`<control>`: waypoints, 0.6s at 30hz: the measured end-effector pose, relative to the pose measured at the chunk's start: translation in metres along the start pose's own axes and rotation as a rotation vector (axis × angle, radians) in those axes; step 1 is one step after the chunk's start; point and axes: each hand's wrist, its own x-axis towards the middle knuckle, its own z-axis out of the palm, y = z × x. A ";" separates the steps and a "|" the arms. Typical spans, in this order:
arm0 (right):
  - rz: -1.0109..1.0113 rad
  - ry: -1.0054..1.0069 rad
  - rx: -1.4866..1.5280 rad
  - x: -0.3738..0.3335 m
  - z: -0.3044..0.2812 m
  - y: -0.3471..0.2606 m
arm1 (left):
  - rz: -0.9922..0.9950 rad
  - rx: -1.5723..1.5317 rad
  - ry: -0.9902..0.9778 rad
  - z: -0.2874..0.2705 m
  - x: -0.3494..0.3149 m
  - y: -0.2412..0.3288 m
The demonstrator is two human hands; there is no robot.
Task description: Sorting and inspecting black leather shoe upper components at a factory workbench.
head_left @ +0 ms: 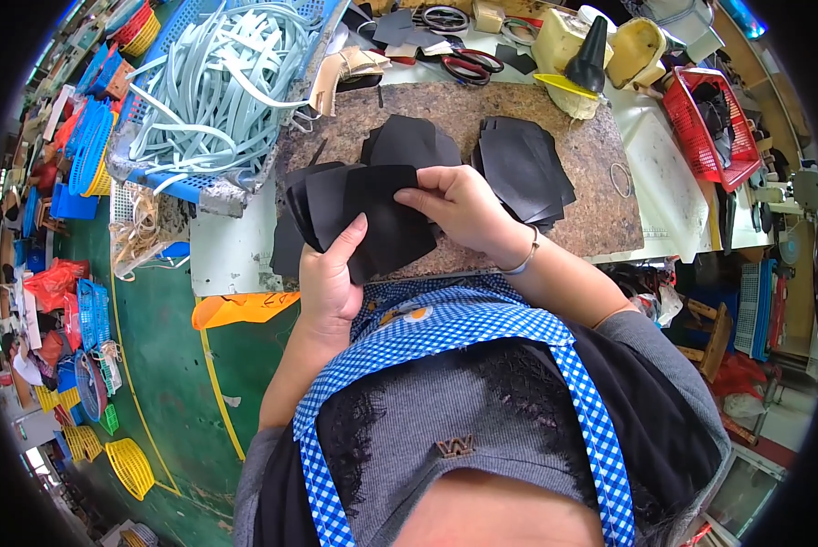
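Note:
Black flat pieces of sheet material (381,219), perhaps leather, are fanned between my two hands above the worktop's near edge. My left hand (329,278) grips the stack from below, thumb pressed on its face. With thumb and fingers pinched, my right hand (463,208) holds the upper right corner of the front piece. Behind them, another pile of black pieces (411,142) lies on the worn brown board (600,205). To the right rests a further loose pile (523,169). More black material shows under my left hand's stack, partly hidden.
A blue crate (185,187) heaped with pale blue strips (222,87) stands at the left. Red-handled scissors (473,66) and a yellow container with a black cone (589,56) sit along the back. A red basket (711,123) is at the right.

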 end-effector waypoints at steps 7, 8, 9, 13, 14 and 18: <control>-0.406 0.371 -0.477 0.022 -0.025 0.022 | 0.069 0.096 -0.007 -0.012 0.001 0.001; -0.407 0.373 -0.396 0.020 -0.019 0.020 | 0.101 0.119 -0.002 -0.013 0.002 0.000; -0.407 0.375 -0.315 0.016 -0.010 0.014 | 0.103 0.119 -0.002 -0.012 0.003 0.000; 0.053 0.026 0.354 0.009 -0.005 0.002 | 0.151 0.146 -0.011 -0.009 0.006 -0.003; 0.005 0.083 0.537 0.015 -0.009 0.004 | 0.154 0.140 0.006 -0.009 0.009 -0.002; -0.117 -0.108 0.287 0.005 -0.012 -0.010 | 0.109 0.157 -0.004 -0.011 0.008 0.001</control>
